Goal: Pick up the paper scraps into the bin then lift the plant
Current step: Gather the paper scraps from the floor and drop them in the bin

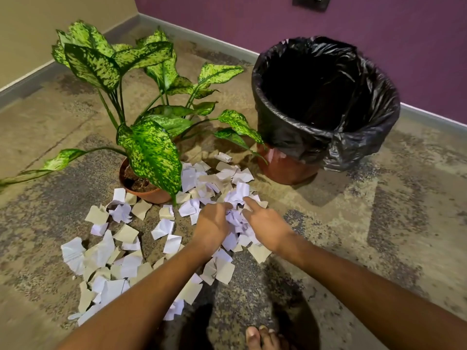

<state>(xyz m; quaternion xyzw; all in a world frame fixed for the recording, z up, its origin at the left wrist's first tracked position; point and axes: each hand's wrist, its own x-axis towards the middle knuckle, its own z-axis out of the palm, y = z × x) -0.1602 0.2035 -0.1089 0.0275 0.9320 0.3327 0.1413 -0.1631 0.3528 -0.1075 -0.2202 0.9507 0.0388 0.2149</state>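
**Gathering the first handful of scraps**

Both hands are working in the heap of paper scraps [235, 215] lying on the floor [379, 223] in front of the plant [149, 147]. The left hand [212, 226] is curling its fingers down into the crumpled white pieces, and the right hand [265, 223] is pressing in from the other side with its forefinger stretched out; between them they are cupping a loose bunch of paper, closing on it rather than clamped tight. The rest of the scraps are spreading out to the left and toward the person, some touching the plant's pot [146, 190], some under its drooping leaf.

The bin [326, 102], lined with a black bag, is standing just beyond and to the right of the heap, its mouth open, and no paper is showing inside that can be made out. So the task is looking to be at its start.

To do this step well, the hands should be sweeping inward along the floor so the flat pieces are sliding into the crumpled ones, then squeezing the bunch firmly before lifting. Light scraps are likely to be slipping out of a slack hold on the way to the bin. The pieces against the pot are calling for care, since the low leaf is hanging right over them.
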